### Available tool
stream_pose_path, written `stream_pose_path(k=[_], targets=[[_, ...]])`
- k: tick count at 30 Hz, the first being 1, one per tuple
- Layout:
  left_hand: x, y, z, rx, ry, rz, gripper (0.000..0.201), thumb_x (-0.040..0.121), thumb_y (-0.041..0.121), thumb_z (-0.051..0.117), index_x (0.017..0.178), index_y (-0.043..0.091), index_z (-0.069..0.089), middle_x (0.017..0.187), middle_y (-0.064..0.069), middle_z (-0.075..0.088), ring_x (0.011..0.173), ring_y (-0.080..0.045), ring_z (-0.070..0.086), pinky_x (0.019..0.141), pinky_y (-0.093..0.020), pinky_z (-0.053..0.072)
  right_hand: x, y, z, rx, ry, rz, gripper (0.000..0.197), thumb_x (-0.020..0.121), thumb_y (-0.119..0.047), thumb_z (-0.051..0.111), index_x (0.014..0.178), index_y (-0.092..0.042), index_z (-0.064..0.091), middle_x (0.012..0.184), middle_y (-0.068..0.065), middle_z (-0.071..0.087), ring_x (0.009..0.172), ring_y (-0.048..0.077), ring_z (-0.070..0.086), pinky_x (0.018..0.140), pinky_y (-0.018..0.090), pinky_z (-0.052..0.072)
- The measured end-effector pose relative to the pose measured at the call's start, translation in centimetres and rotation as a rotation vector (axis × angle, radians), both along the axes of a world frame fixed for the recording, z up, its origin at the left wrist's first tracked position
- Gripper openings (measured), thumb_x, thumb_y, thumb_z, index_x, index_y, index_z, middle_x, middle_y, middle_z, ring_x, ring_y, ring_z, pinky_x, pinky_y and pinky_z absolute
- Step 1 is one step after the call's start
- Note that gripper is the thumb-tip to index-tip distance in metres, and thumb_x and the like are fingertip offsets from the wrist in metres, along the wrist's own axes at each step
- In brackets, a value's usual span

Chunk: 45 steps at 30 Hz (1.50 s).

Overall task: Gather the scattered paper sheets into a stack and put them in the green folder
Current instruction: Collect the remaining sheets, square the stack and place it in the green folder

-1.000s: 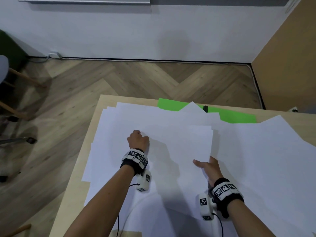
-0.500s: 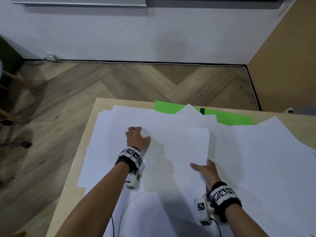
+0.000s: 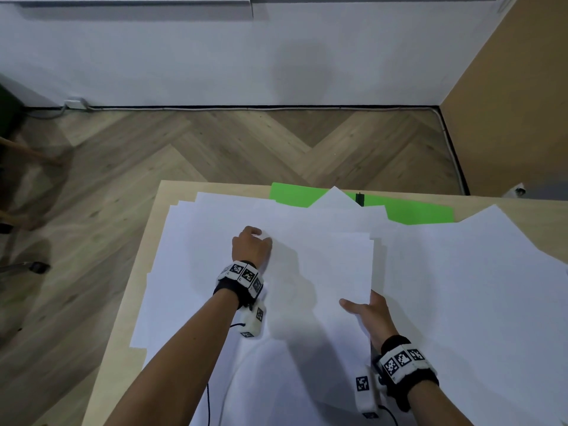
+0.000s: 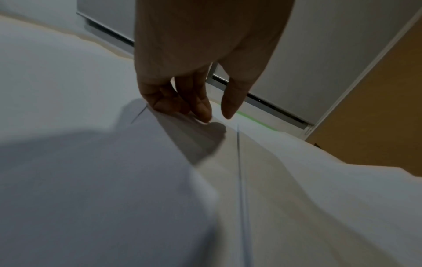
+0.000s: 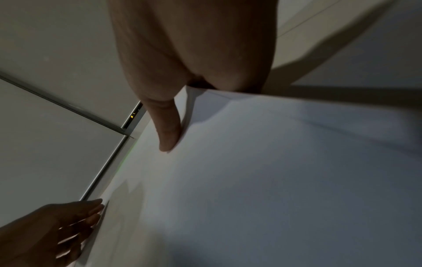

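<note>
Several white paper sheets (image 3: 461,287) lie overlapping across the wooden table (image 3: 147,272). The green folder (image 3: 421,212) lies flat at the far edge, partly covered by sheets. My right hand (image 3: 364,307) pinches the near right corner of the top sheet (image 3: 325,272), thumb (image 5: 167,130) on top, and that edge is raised. My left hand (image 3: 252,244) sits at the sheet's far left corner with curled fingers (image 4: 182,104) on its edge. The thumb (image 4: 230,103) hangs just above the paper.
The table's left edge (image 3: 123,318) and far edge drop to a herringbone wood floor (image 3: 246,142). A chair leg (image 3: 27,267) stands on the floor at the left. A tan wall panel (image 3: 516,103) rises at the right.
Both hands stay on the same top sheet in much the same places. Only the head view has shifted slightly.
</note>
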<state>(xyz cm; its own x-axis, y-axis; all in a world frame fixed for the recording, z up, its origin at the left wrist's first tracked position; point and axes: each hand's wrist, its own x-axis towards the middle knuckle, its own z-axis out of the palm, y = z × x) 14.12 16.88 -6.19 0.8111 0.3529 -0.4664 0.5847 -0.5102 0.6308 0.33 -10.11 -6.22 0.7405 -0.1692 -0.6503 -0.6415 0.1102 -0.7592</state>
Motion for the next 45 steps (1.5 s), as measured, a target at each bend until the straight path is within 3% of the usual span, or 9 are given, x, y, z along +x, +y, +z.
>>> stream_pose_path(k=[3,9,13,21,25,29,33,40,45], targets=[[1.5,0.0,0.2,0.168,-0.042,-0.12,0.028,0.081,0.027,0.065,0.108,0.017,0.062,0.118,-0.008,0.056,0.119,-0.03,0.043,0.091,-0.035,0.042,-0.1,-0.1,-0.1,0.006,0.009,0.016,0.041,0.082,0.002,0.076,0.116,-0.019,0.068,0.111,-0.006,0.076,0.11,0.018,0.069,0.103,0.042,0.049],[4.7,0.1,0.4,0.317,-0.034,-0.201,0.074,0.076,0.037,0.071,0.14,0.018,0.042,0.136,-0.01,0.038,0.126,-0.034,0.034,0.099,-0.044,0.039,-0.1,-0.1,0.2,-0.013,0.008,0.007,0.041,0.081,0.003,0.076,0.115,-0.018,0.069,0.109,-0.007,0.077,0.107,0.016,0.07,0.097,0.035,0.051],[5.6,-0.5,0.2,0.224,-0.032,-0.082,0.057,0.072,0.032,0.073,0.125,0.027,0.053,0.129,-0.004,0.041,0.124,-0.029,0.037,0.1,-0.042,0.037,0.0,-0.1,0.7,-0.013,0.009,0.011,0.039,0.081,0.003,0.076,0.114,-0.019,0.069,0.106,-0.009,0.077,0.103,0.012,0.07,0.085,0.027,0.051],[6.2,-0.1,0.3,0.122,-0.091,-0.093,0.017,0.075,0.011,0.063,0.088,0.02,0.068,0.112,-0.005,0.056,0.113,-0.026,0.044,0.084,-0.028,0.04,0.0,-0.1,1.2,0.019,0.015,0.022,0.036,0.083,0.004,0.074,0.111,-0.019,0.071,0.104,-0.007,0.078,0.096,0.01,0.073,0.082,0.029,0.053],[5.6,0.5,0.7,0.037,-0.096,-0.077,0.031,0.079,0.008,0.055,0.108,0.018,0.06,0.101,-0.011,0.067,0.103,-0.027,0.056,0.077,-0.023,0.04,0.0,-0.1,1.2,0.028,0.015,0.018,0.037,0.083,0.005,0.074,0.111,-0.018,0.071,0.103,-0.006,0.078,0.095,0.011,0.074,0.082,0.03,0.053],[5.2,0.5,0.8,0.204,-0.008,-0.246,0.059,0.076,0.021,0.073,0.131,0.02,0.05,0.123,-0.012,0.051,0.116,-0.033,0.048,0.09,-0.035,0.043,-0.1,0.0,1.2,0.024,0.003,0.018,0.036,0.082,0.005,0.074,0.109,-0.019,0.071,0.103,-0.007,0.078,0.099,0.012,0.073,0.086,0.031,0.053],[4.5,0.1,0.2,0.289,-0.065,-0.269,0.037,0.08,0.022,0.073,0.115,0.024,0.06,0.123,-0.005,0.045,0.117,-0.029,0.044,0.076,-0.036,0.043,-0.1,0.0,0.8,0.02,-0.003,0.022,0.038,0.081,0.005,0.075,0.112,-0.018,0.07,0.106,-0.006,0.078,0.103,0.016,0.072,0.096,0.037,0.052],[4.3,-0.4,1.1,0.248,-0.034,-0.228,0.01,0.084,0.03,0.064,0.087,0.021,0.061,0.108,-0.007,0.054,0.109,-0.029,0.048,0.075,-0.032,0.041,-0.1,-0.1,0.5,0.007,0.001,0.016,0.039,0.08,0.005,0.076,0.112,-0.017,0.071,0.106,-0.005,0.078,0.103,0.016,0.072,0.093,0.035,0.053],[2.0,-0.9,1.8,0.305,-0.054,-0.367,0.036,0.095,0.046,0.046,0.075,0.017,0.054,0.08,-0.009,0.063,0.082,-0.032,0.057,0.066,-0.032,0.041,0.0,-0.2,0.3,0.009,-0.006,-0.002,0.036,0.081,0.005,0.075,0.109,-0.017,0.071,0.103,-0.006,0.078,0.099,0.012,0.072,0.082,0.026,0.053]])
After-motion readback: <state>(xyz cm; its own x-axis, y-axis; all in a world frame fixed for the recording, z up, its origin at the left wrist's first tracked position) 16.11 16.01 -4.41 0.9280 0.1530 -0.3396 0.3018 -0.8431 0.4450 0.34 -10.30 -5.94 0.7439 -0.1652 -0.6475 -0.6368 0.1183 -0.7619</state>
